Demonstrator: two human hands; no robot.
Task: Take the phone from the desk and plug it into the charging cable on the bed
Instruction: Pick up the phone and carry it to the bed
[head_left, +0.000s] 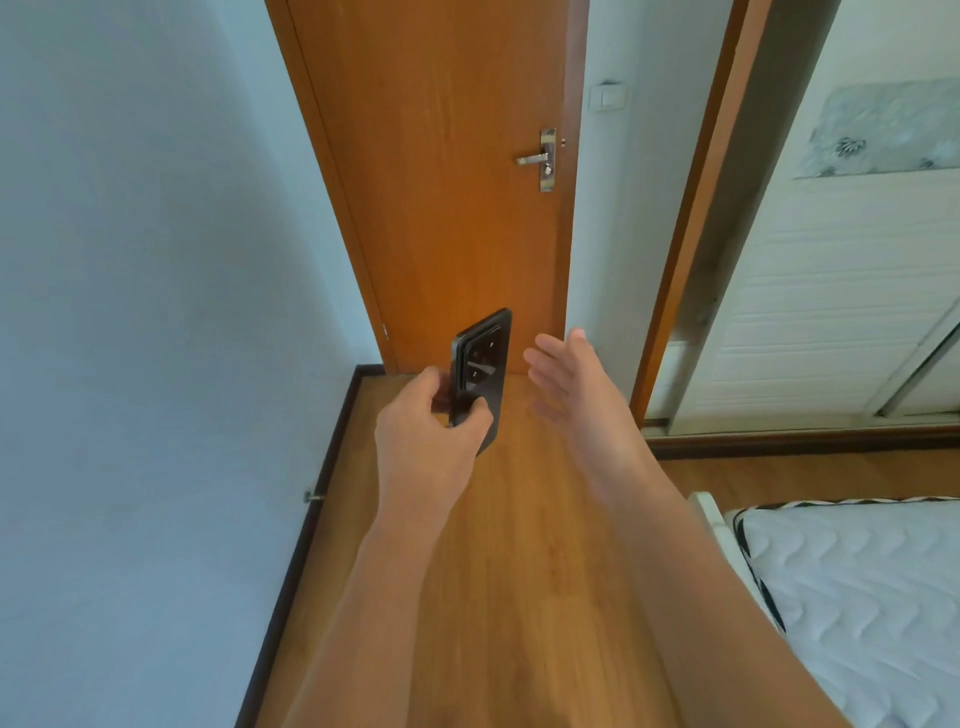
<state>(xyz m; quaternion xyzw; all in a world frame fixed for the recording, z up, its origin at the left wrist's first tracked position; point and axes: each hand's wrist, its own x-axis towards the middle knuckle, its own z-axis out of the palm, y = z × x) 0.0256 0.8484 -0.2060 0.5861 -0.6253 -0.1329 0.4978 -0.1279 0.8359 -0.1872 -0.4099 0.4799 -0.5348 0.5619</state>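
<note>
Right now the left hand (423, 441) holds a black smartphone (480, 371) upright in the air, out in front of the body, above the wood floor (498, 545). Phone's back faces the camera: square camera module w/ lenses sits in the upper half, top edge tilted a bit to the right. Grip is at the phone's lower part only. Thumb (480, 408) lies across the back near the bottom, the other fingers curl round the left edge and behind, so the lower end is pinched between thumb and fingers; upper two-thirds of the phone stick up free above the knuckles.

Right hand (566, 374) is empty, just right of the phone, not touching it. Palm faces left toward the phone, fingers straight, loosely spread, a bit motion-blurred. A clear gap of floor and door shows between its fingertips and the phone's right edge.

Both bare forearms reach in from the bottom of the frame.

Behind: closed orange-brown wooden door (441, 182) w/ metal lever handle (537, 158), pale wall at left, light switch (608, 97) on the wall right of the door. White sliding wardrobe (831, 291) at far right. Bottom right, corner of a bare quilted white mattress (857, 582) on the bed, well apart from the phone. No cable visible on that bit of mattress.
</note>
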